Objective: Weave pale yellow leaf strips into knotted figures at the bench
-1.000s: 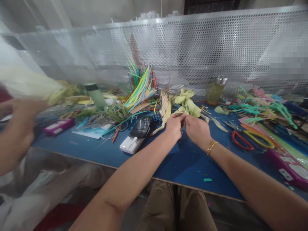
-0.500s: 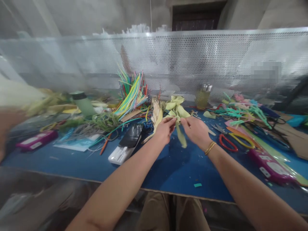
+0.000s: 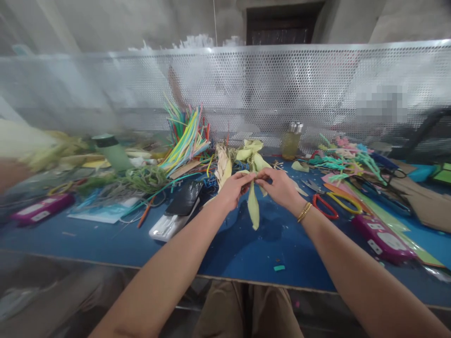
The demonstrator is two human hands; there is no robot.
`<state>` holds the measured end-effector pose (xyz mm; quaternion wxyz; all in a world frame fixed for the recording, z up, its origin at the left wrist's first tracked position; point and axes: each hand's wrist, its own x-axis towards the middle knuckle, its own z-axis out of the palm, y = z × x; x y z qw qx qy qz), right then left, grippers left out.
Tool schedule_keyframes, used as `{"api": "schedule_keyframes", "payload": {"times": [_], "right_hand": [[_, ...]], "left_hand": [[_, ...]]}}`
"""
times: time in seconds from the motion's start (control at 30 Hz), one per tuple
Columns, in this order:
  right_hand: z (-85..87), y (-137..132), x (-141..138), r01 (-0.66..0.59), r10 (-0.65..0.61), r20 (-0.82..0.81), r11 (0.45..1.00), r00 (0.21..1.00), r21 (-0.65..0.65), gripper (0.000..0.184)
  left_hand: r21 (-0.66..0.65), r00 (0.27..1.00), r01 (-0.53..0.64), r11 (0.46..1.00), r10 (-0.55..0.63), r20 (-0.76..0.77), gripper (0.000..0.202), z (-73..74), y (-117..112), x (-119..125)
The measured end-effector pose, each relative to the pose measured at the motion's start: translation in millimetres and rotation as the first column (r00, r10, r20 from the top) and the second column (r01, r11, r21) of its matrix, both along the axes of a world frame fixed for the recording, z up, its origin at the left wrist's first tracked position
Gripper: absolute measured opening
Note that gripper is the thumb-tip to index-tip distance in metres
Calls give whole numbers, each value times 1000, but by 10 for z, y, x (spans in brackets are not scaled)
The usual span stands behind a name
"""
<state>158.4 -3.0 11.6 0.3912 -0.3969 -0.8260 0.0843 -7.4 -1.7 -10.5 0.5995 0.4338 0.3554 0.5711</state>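
Observation:
Pale green corn husks (image 3: 253, 209) are gathered into a bunch over the middle of the blue table. Broad folded pieces stand up above my fingers, and one long pointed piece hangs below them. My left hand (image 3: 234, 191) is closed, pinching the gathered middle of the bunch. From the other side my right hand (image 3: 281, 188) pinches at the same spot, its fingertips nearly touching the left ones. Exactly what lies between the fingertips is hidden. Drier beige husks (image 3: 222, 164) lie just beyond my left hand.
Left of my arms are a black phone (image 3: 183, 197) on a white device (image 3: 169, 228), colourful pipe cleaners (image 3: 186, 141) and a green bottle (image 3: 114, 155). On the right lie red-and-yellow-handled scissors (image 3: 326, 206) and a purple device (image 3: 382, 238). A person's blurred arm (image 3: 12, 173) shows far left.
My right fingers have drawn in against the left fingertips. The hanging husk now shows longer and broader below my hands. The whole scene has shifted slightly left in view.

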Motion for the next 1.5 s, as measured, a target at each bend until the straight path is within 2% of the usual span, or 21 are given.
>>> {"api": "schedule_keyframes", "payload": {"times": [0.13,0.23,0.4,0.63,0.73,0.83,0.93,1.03,1.13,1.3,1.5], "right_hand": [[53,-26,16,1,-3,50,999,999,45,11],[71,-36,10,12,-15,115,999,993,30,14],[54,-26,-11,79,-87,236,996,968,45,15],[36,5,9,94,-100,223,995,970,41,17],[-15,44,33,69,-63,134,997,989,-41,20],[-127,105,22,-19,-10,-110,966,994,-257,35],[-242,165,-45,-157,-20,-413,908,911,-389,38],[-296,191,-114,-233,-44,-579,889,814,-394,34],[-278,177,-138,-210,-74,-607,900,791,-383,33],[-211,133,-133,-137,-95,-549,921,830,-366,37],[-218,134,-159,-78,-138,-518,924,844,-375,40]], "left_hand": [[-3,994,-7,1000,6,-105,30,12,0,-18],[-21,987,-7,1000,4,-162,25,-10,6,-10],[-41,977,-77,996,67,-204,21,-63,22,33],[-42,969,-135,990,123,-214,23,-70,25,32],[4,966,-129,992,126,-224,20,-52,-1,20],[78,970,-73,994,89,-227,21,-29,-35,14],[125,956,-75,989,107,-272,23,-14,-54,11],[94,946,-61,994,87,-313,27,-7,-57,8],[16,957,-23,1000,26,-288,33,-9,-48,10],[-104,978,-23,994,0,-209,34,-13,-27,23],[-151,977,-36,988,3,-215,32,-8,-29,44]]}}
